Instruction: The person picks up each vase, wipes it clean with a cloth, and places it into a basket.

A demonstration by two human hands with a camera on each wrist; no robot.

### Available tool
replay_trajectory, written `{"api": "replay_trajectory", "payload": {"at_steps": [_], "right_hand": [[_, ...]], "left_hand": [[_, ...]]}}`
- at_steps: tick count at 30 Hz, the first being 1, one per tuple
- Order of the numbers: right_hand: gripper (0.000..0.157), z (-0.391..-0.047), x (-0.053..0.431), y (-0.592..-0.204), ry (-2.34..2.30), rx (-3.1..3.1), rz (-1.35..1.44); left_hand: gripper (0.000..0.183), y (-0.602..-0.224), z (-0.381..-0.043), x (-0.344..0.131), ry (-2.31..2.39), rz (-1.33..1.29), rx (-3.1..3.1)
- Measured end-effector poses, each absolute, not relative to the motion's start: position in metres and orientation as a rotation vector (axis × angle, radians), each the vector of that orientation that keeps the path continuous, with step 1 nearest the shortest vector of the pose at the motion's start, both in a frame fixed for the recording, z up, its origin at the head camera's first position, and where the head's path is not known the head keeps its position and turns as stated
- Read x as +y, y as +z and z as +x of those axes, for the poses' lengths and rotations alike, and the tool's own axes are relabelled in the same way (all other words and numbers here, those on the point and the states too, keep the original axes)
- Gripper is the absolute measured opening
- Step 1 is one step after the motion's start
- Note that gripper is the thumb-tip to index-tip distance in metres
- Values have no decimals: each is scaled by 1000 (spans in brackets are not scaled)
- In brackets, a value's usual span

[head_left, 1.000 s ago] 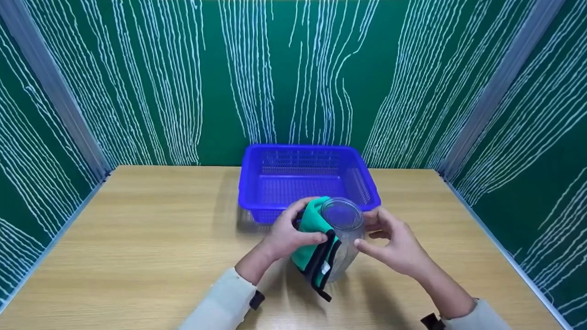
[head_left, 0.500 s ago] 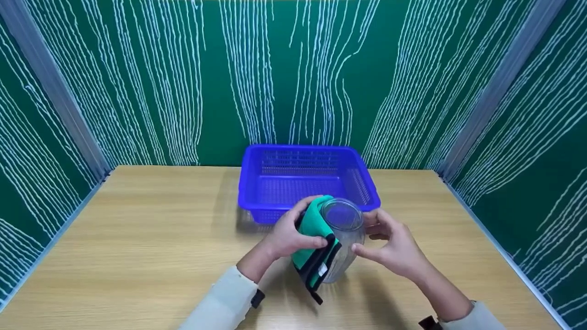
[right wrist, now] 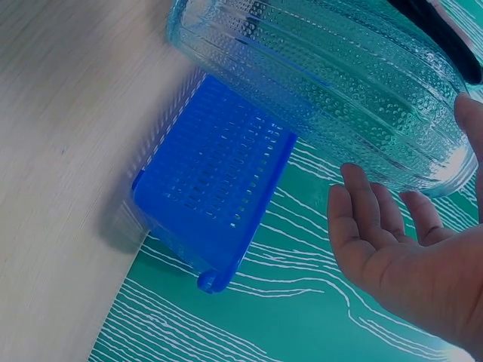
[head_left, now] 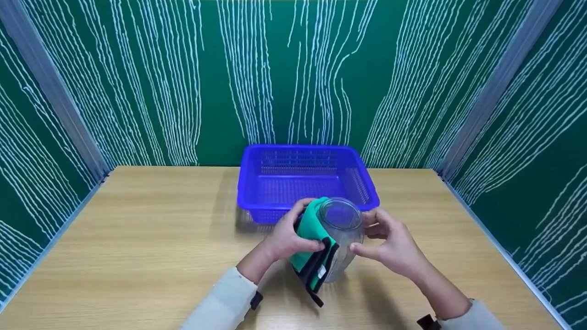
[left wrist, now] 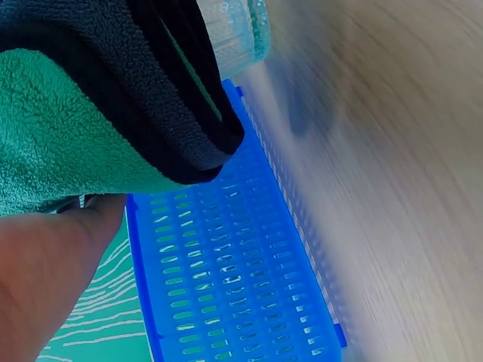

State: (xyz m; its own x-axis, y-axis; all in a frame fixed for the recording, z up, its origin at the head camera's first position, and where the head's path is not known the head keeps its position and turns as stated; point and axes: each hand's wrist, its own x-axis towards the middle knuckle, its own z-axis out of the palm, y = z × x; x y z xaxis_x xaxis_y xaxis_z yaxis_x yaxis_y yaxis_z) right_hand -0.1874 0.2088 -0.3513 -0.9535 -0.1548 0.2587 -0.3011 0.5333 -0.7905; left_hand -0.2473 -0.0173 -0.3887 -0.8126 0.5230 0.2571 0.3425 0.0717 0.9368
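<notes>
The cloth (head_left: 308, 229) has swung its corner slightly left (probably little progress). The left hand's (head_left: 286, 236) grip pinches it against the jar (head_left: 347, 238), before the basket (head_left: 300, 147); the right hand's (head_left: 398, 245) relaxed, half-spread fingers flank the jar.

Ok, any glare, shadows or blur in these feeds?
Head: soft shadows across the wooden table; right wrist: bright glare on the glass jar, near the right hand; left wrist: wood grain looks smeared, while the green cloth shows crisper texture.

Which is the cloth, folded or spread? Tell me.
Folded: in the left hand, the green cloth shows its dark edges doubled in the head and left wrist views.
</notes>
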Motion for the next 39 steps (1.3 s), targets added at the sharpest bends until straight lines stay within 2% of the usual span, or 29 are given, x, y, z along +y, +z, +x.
{"api": "replay_trajectory", "payload": {"at_steps": [15, 24, 31, 39], "right_hand": [[52, -203, 222, -375, 1429, -2611, 392], [53, -204, 223, -376, 1436, -2599, 390], [52, -204, 223, -378, 1440, -2575, 408], [50, -199, 219, -369, 1464, -2591, 371]], "left_hand": [[78, -399, -249, -24, 1779, 834, 2219], [80, -423, -256, -20, 1672, 725, 2308], [82, -443, -263, -16, 1583, 759, 2430], [83, -447, -261, -15, 1421, 764, 2551]]}}
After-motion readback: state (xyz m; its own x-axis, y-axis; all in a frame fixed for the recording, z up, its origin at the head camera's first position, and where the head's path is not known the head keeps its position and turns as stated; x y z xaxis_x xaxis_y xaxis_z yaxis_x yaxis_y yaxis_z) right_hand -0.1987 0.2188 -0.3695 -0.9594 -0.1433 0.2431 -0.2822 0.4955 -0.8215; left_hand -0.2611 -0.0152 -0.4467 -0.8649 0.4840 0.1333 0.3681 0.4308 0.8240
